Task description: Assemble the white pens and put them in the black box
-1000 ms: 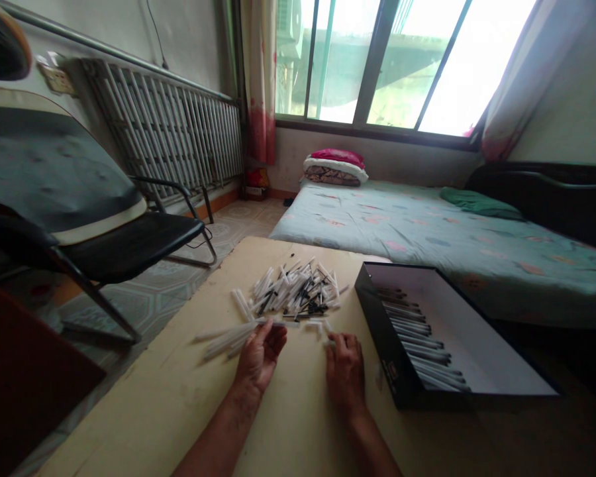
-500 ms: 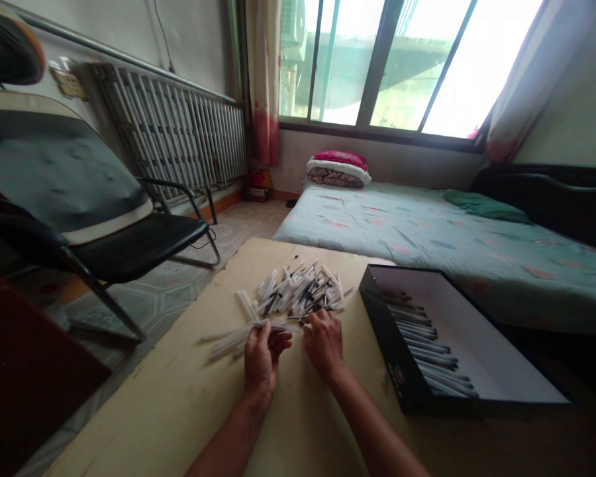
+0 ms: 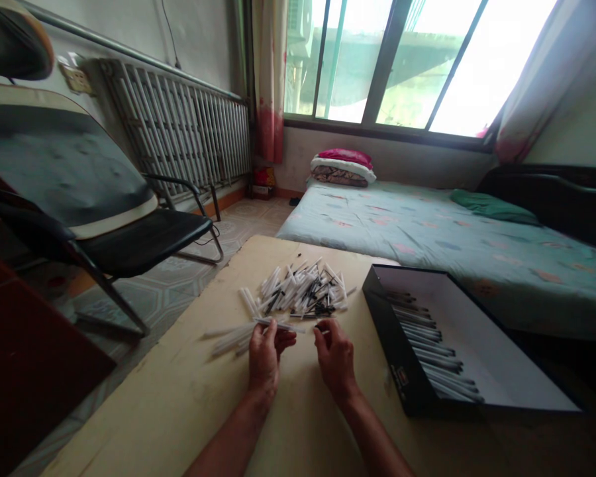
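Note:
In my left hand (image 3: 265,361), a translucent white pen barrel (image 3: 293,328) is pinched between thumb and fingers, its free end pointing right toward the other hand. My right hand (image 3: 336,358) is closed in a pinch just right of that end, with a small black pen piece (image 3: 318,328) at its fingertips; its exact kind is hard to make out. The barrel and the piece are apart. Behind both hands lies a heap of white barrels and black pen parts (image 3: 302,286). More long white barrels (image 3: 231,339) lie side by side left of my left hand.
A black box (image 3: 395,358) with a white inside stands on the right of the cream table (image 3: 179,397), holding a row of pens (image 3: 430,338). Beyond the table is a bed (image 3: 377,215). A black chair (image 3: 144,238) stands on the left.
My right hand has drawn back from the heap's near edge, slightly right and toward me, with a small black piece. My left hand still holds the barrel. The view has shifted slightly.

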{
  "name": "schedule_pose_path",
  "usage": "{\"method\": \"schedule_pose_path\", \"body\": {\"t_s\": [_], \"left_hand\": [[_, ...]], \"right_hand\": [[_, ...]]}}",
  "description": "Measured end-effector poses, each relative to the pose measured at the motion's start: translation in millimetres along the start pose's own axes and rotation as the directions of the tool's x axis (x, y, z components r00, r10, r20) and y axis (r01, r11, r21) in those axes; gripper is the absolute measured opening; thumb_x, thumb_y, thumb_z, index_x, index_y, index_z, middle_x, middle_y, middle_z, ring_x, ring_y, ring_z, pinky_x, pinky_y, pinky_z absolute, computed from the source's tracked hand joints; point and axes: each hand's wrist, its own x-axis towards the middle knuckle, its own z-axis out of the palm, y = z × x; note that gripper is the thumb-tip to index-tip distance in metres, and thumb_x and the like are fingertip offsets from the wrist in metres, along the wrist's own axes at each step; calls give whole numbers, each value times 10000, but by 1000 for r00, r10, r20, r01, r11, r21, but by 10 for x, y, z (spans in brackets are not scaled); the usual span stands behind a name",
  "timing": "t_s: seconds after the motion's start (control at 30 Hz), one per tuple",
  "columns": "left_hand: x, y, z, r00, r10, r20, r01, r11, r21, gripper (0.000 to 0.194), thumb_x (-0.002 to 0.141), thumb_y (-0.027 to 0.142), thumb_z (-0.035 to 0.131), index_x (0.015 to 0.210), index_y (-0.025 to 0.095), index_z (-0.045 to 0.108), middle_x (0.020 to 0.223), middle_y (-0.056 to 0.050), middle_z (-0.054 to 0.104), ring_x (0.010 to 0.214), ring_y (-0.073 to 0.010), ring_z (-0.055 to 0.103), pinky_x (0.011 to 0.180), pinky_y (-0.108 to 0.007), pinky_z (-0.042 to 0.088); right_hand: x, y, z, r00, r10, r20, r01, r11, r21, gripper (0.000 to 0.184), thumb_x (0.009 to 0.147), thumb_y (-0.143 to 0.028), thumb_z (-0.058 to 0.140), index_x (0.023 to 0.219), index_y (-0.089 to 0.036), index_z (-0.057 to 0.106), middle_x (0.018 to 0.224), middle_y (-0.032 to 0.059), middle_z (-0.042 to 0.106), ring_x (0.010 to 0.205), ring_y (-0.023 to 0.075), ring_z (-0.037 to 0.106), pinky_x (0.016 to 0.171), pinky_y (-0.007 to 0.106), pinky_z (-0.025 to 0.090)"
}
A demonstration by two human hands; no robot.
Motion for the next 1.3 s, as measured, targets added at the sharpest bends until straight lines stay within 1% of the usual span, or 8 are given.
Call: {"method": "schedule_pose_path", "body": {"t_s": [0.07, 0.13, 0.3, 0.47, 0.73, 0.97, 1.17, 1.3], "left_hand": [[-11, -10, 12, 999, -2, 42, 1, 1000, 26, 251, 689, 338, 662, 780, 159, 512, 610, -24, 675, 534, -168, 650, 553, -302, 533], [-20, -17, 22, 996, -15, 90, 10, 998, 56, 252, 688, 335, 669, 777, 156, 516, 626, -28, 679, 552, -167, 653, 580, -305, 535], [-13, -29, 11, 990, -21, 140, 6, 994, 107, 264, 697, 350, 665, 792, 155, 514, 662, -32, 686, 569, -161, 654, 597, -298, 529], [10, -59, -13, 982, -18, 187, -8, 990, 140, 275, 716, 378, 647, 803, 157, 508, 673, -31, 689, 583, -160, 656, 606, -294, 524], [3, -56, -5, 972, -34, 234, -1, 990, 145, 259, 741, 370, 628, 820, 153, 508, 705, -43, 697, 609, -162, 662, 616, -295, 523], [-23, -46, 7, 965, -40, 261, -1, 988, 153, 255, 746, 351, 630, 840, 158, 492, 701, -35, 692, 612, -164, 661, 629, -307, 526], [-18, -51, -7, 957, -41, 288, -4, 988, 154, 264, 744, 347, 634, 863, 157, 495, 738, -46, 695, 638, -173, 668, 652, -320, 526], [-16, -48, -16, 949, -52, 310, 3, 988, 157, 268, 742, 347, 637, 869, 160, 493, 764, -52, 699, 660, -183, 674, 656, -323, 525]], "right_hand": [[-133, 34, -32, 997, 82, 2, -81, 982, 172, 111, 861, -266, 470, 850, -175, 534, 691, 1, 596, 576, 126, 571, 561, 228, 446], [-239, 74, -35, 993, 118, -19, -108, 953, 282, 124, 846, -283, 494, 854, -169, 545, 674, 0, 603, 585, 126, 588, 549, 218, 464], [-318, 157, -2, 984, 167, -60, -133, 919, 372, 156, 797, -290, 557, 877, -157, 570, 733, 22, 630, 657, 136, 610, 583, 223, 483], [-291, 145, -3, 987, 163, -9, -147, 912, 382, 149, 782, -277, 568, 878, -165, 587, 750, 23, 638, 680, 144, 612, 620, 233, 487], [-297, 186, 41, 979, 205, 0, -187, 890, 415, 169, 791, -301, 559, 897, -170, 575, 785, 36, 638, 694, 152, 613, 626, 248, 493], [-285, 144, 15, 971, 240, 17, -223, 866, 447, 177, 795, -319, 557, 888, -168, 562, 758, 31, 632, 635, 143, 614, 615, 250, 495], [-279, 121, -6, 964, 264, 35, -251, 860, 445, 197, 806, -351, 546, 865, -164, 567, 664, 8, 611, 561, 129, 593, 556, 224, 474], [-294, 147, 6, 965, 259, 43, -256, 890, 378, 256, 844, -406, 482, 772, -170, 554, 594, -11, 571, 473, 105, 539, 483, 196, 425]]}}
